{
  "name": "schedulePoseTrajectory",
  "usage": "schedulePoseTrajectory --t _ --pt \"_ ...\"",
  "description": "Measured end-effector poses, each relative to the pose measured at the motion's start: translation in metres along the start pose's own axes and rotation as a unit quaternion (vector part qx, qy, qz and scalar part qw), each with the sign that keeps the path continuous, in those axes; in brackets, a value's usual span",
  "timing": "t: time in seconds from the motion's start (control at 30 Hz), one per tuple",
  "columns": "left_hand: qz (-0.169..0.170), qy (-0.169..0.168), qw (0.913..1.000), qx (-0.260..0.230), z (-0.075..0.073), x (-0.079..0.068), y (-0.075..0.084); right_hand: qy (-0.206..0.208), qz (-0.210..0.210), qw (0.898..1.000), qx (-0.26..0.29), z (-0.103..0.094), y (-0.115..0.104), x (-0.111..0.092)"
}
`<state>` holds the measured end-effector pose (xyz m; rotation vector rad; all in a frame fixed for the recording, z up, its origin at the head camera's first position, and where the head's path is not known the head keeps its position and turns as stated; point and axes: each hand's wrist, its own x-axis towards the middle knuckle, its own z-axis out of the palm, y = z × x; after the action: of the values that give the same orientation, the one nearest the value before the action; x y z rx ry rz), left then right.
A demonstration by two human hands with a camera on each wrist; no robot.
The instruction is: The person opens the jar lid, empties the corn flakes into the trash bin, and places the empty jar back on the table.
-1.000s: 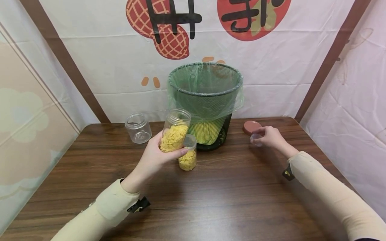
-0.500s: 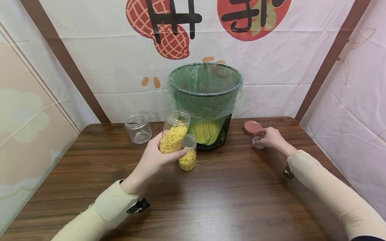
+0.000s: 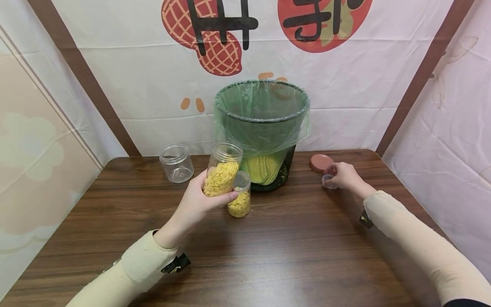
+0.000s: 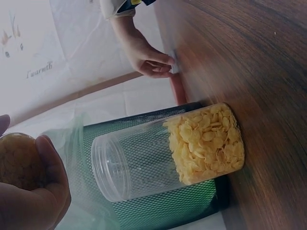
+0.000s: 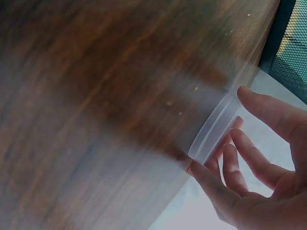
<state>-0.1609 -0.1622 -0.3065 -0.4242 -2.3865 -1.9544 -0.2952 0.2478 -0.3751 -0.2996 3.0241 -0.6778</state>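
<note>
- A clear plastic cylindrical jar (image 3: pixel 224 169) of yellow flakes (image 3: pixel 219 181) is gripped, tilted, by the left hand (image 3: pixel 197 197) above the brown wooden table (image 3: pixel 276 256).
- A clear round plastic lid (image 5: pixel 215 129) is pinched by the right hand (image 3: pixel 346 176) near a reddish-brown disc (image 3: pixel 320 163).

We list: a brown wood-grain table (image 3: pixel 268 256); two clear cylindrical plastic jars (image 3: pixel 223 167) of yellow flakes (image 4: pixel 207 146); toward the back right corner, a clear round plastic disc (image 5: pixel 216 127) and a dusty-red round lid (image 3: pixel 320 163); at the back edge, a black mesh bin (image 3: pixel 285 166) with translucent green plastic liner (image 3: pixel 264 136); a white cloth backdrop (image 3: pixel 134 64), its red peanut (image 3: pixel 224 59) latticed pale orange.
</note>
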Motion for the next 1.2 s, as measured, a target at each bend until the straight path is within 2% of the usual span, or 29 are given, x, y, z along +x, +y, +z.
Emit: schedulePoseTrajectory --t 0.23,0.47,1.2 --pt "-0.001 0.005 0.9999 -0.010 -0.0009 0.0004 -0.0018 0.029 -0.023 0.999 -0.013 0.0025 0.0019 0.0022" --pt "-0.001 0.004 0.9999 -0.010 -0.0010 0.0013 -0.0029 0.047 -0.030 0.998 -0.002 0.0036 0.0009 0.0024" --pt "-0.011 0.007 0.9998 -0.013 -0.0008 0.0011 -0.0050 0.046 -0.035 0.998 0.004 0.0085 0.0020 0.0068"
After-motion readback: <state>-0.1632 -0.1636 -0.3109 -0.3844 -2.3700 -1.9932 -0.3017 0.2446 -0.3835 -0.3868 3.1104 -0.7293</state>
